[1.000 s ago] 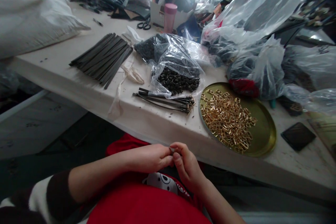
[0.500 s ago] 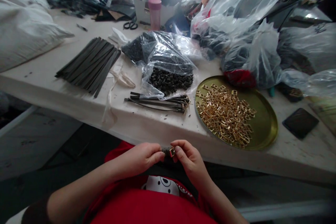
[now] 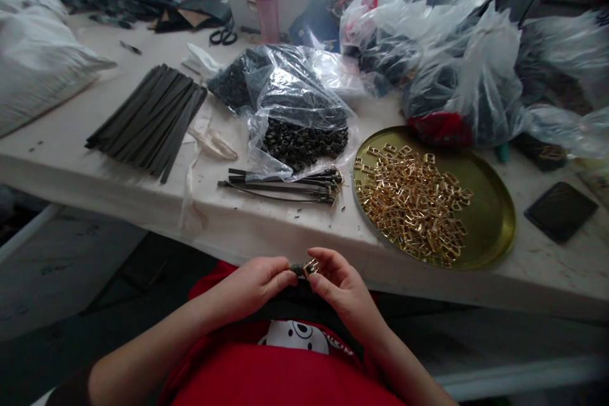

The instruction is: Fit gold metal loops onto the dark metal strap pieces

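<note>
My left hand (image 3: 265,280) is closed, pinching a short dark strap end (image 3: 296,270) between thumb and fingers, just in front of the table edge. A small gold buckle (image 3: 311,268) sits at the right end of that strap. Around the buckle curl the thumb and fingers of my right hand (image 3: 339,280), the thumb touching its lower side. How much strap lies inside my left hand is hidden. Finished-looking straps with gold buckles (image 3: 280,188) lie on the table above my hands.
A round gold tray (image 3: 495,222) heaped with gold buckles (image 3: 413,203) stands right. Dark flat strips (image 3: 147,120) lie left. Centrally, a clear bag (image 3: 299,89) spills small black loops (image 3: 304,139). Scissors (image 3: 222,36), a pink bottle (image 3: 266,9) and a black square (image 3: 560,210) also rest there.
The buckle has turned and shows more of its open frame. My right fingers have loosened and spread a little around it. The left hand keeps its pinch. The camera view has shifted slightly.
</note>
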The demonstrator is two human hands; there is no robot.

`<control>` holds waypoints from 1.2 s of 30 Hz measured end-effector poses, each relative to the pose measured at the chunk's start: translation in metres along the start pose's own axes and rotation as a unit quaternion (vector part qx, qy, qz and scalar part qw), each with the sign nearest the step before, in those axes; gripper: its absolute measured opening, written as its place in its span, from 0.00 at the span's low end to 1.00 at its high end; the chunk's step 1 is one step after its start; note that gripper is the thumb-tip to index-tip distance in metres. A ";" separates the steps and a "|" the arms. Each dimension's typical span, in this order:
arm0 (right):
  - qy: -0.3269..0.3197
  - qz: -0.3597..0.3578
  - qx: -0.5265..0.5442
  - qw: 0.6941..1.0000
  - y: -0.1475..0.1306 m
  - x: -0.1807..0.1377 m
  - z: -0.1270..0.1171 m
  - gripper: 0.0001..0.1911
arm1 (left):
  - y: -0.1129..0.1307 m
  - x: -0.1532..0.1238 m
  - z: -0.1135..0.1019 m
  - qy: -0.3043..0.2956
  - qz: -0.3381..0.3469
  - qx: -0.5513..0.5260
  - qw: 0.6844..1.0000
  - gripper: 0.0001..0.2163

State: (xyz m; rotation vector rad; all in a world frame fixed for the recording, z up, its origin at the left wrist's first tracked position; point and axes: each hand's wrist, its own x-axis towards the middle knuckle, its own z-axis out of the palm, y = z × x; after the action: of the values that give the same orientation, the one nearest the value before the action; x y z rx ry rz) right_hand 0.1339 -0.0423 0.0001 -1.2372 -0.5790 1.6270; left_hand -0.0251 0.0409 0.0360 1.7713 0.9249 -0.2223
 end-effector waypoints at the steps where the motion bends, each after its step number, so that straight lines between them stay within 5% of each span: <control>1: 0.002 0.010 0.018 1.000 -0.001 0.000 0.001 0.18 | 0.000 0.000 0.000 -0.002 0.000 -0.006 1.000 0.14; 8: -0.005 0.014 0.011 1.000 -0.001 -0.003 0.004 0.13 | -0.008 -0.002 0.004 -0.007 0.007 -0.024 1.000 0.16; 12: -0.014 -0.094 -0.147 0.985 0.005 -0.005 0.003 0.17 | -0.005 -0.006 0.006 -0.025 0.008 -0.045 0.999 0.15; 19: -0.118 -0.306 -0.450 0.831 -0.009 -0.009 0.000 0.09 | 0.013 -0.020 0.005 -0.101 0.052 -0.107 0.988 0.15; 25: -0.110 -0.348 -0.502 0.784 -0.013 -0.015 -0.001 0.10 | 0.009 -0.027 0.009 -0.081 0.033 -0.087 0.992 0.16; 28: -0.112 -0.354 -0.539 0.756 -0.012 -0.015 0.003 0.10 | 0.010 -0.028 0.009 -0.043 0.026 -0.040 0.998 0.12; 33: -0.092 -0.399 -0.650 0.640 -0.013 0.001 0.011 0.06 | 0.014 -0.025 -0.004 0.086 0.062 0.125 0.986 0.10; 36: -0.070 -0.431 -0.667 0.604 -0.015 0.022 0.010 0.06 | 0.011 -0.015 -0.016 0.144 0.073 0.214 0.963 0.10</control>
State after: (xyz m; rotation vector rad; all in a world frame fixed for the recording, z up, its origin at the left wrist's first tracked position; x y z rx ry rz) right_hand 0.1308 -0.0142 0.0064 -1.3301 -2.3230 0.1959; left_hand -0.0325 0.0465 0.0595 2.3083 0.9969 -0.0709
